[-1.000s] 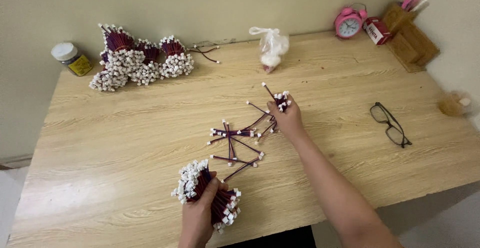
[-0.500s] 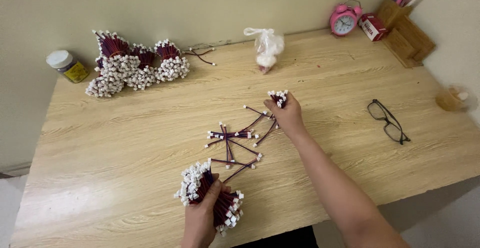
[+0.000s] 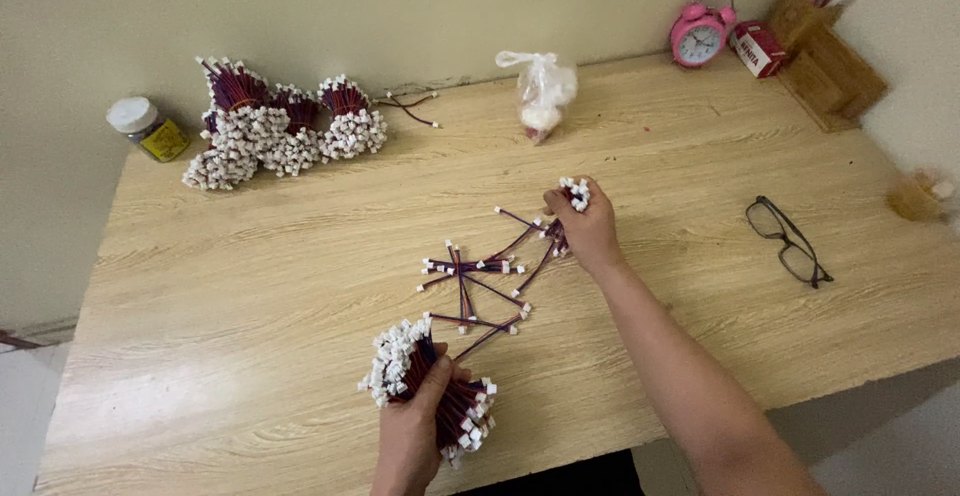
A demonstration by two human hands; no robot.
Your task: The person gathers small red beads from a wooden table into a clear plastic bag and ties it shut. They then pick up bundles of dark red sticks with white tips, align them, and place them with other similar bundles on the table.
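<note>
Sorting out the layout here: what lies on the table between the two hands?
In the head view, loose red-and-blue wire leads with white connectors lie scattered on the table between the left hand and the right hand.

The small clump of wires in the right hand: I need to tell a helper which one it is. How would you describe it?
Start at the wooden table and find the loose wires scattered at its middle. Just past them, the right hand pinches a small clump of wires. It is far smaller than the big bundle in the left hand and the bundles by the wall.
</note>
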